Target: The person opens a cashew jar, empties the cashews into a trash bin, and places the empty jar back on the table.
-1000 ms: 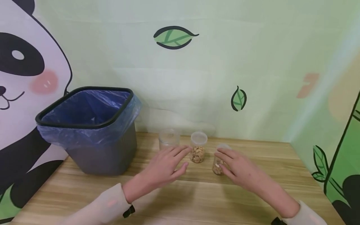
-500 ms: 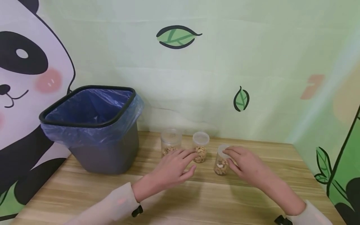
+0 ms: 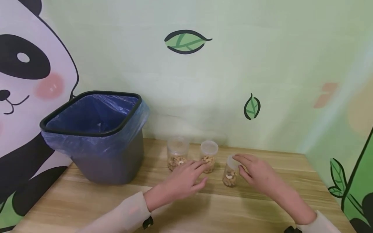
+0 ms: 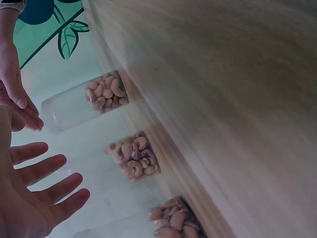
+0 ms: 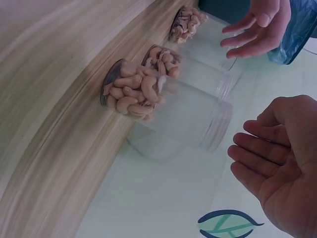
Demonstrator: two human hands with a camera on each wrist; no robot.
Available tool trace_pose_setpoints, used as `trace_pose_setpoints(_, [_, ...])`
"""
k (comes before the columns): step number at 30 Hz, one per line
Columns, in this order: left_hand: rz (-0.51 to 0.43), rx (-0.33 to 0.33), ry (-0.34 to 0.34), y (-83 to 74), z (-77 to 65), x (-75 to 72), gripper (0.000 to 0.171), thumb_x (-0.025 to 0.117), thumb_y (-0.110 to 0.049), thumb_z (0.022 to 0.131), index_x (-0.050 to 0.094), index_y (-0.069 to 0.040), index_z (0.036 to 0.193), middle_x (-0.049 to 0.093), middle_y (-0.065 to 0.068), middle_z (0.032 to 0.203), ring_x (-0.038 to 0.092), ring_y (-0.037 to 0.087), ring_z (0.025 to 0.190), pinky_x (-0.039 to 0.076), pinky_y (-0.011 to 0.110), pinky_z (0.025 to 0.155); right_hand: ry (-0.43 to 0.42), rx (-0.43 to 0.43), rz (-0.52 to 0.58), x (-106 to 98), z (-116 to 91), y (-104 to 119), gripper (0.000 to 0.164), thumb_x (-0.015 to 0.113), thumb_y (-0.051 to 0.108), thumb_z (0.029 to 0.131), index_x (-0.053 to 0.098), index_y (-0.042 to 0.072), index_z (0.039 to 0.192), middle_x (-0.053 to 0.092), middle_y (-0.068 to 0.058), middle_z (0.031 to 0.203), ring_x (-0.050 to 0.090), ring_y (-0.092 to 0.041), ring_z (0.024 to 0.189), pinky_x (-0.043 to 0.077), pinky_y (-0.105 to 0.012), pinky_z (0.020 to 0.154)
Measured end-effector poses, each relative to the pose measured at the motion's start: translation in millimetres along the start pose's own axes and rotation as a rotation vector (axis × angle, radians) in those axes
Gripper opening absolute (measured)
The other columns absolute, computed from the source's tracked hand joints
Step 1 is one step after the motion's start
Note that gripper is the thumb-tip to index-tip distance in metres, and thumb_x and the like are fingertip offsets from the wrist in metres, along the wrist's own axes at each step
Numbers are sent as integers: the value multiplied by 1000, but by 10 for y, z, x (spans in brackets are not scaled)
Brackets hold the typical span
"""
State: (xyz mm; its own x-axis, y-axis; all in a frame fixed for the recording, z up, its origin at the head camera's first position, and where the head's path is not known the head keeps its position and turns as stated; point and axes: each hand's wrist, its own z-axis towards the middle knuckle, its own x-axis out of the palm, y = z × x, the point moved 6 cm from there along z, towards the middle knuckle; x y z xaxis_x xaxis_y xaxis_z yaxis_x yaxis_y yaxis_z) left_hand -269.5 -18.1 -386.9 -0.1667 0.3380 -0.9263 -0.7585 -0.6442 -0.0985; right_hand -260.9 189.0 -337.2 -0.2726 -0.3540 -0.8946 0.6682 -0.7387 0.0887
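Note:
Three clear lidded jars, each part filled with cashews, stand upright on the wooden table: a wider left jar (image 3: 177, 149), a middle jar (image 3: 209, 148) and a right jar (image 3: 230, 174). My left hand (image 3: 186, 179), fingers spread, hovers before the left and middle jars and hides part of both. In the left wrist view, nothing lies in this hand (image 4: 44, 198). Beside the lid of the right jar is my right hand (image 3: 260, 176). The right wrist view shows a gap between its loosely bent fingers (image 5: 257, 153) and the nearest jar (image 5: 171, 104).
A grey bin (image 3: 113, 168) with a blue liner bag (image 3: 87, 142) stands on the table's left side. Behind the jars rises a pale green backdrop (image 3: 227, 74) printed with leaves and a panda. The wood-grain table (image 3: 233, 210) runs toward me.
My left hand has shifted right, uncovering more of the left jar. My right hand has drawn to the right, so the right jar shows more fully. The jars stay standing.

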Motion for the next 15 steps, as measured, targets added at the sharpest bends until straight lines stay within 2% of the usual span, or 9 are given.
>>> trace_pose_setpoints(4, [-65, -38, 23, 30, 98, 80, 47, 48, -38, 105, 52, -15, 146, 57, 6, 143, 58, 27, 125, 51, 45, 101, -2, 76, 16, -3, 16, -101, 32, 65, 4, 96, 66, -2, 128, 68, -21, 126, 71, -32, 100, 58, -46, 81])
trace_pose_setpoints(8, [-183, -93, 64, 44, 148, 218, 52, 50, -38, 105, 45, -13, 151, 53, 7, 147, 54, 27, 131, 46, 45, 107, 2, 98, 20, 12, 34, -166, 33, 64, 4, 96, 66, -2, 128, 68, -20, 126, 71, -30, 95, 58, -44, 77])
trace_pose_setpoints(12, [-330, -187, 116, 29, 158, 362, 63, 52, -42, 104, 34, -12, 157, 44, 10, 155, 44, 28, 142, 38, 48, 114, 27, 127, 35, 63, 29, -228, 34, 65, 6, 97, 64, -2, 130, 67, -22, 127, 68, -38, 109, 58, -50, 83])
trace_pose_setpoints(15, [-421, -269, 123, 23, 182, 444, 69, 55, -46, 102, 31, -13, 158, 39, 11, 159, 40, 29, 144, 36, 49, 115, 47, 147, 48, 103, 29, -265, 36, 65, 9, 98, 63, -1, 132, 66, -22, 128, 66, -40, 111, 57, -52, 86])
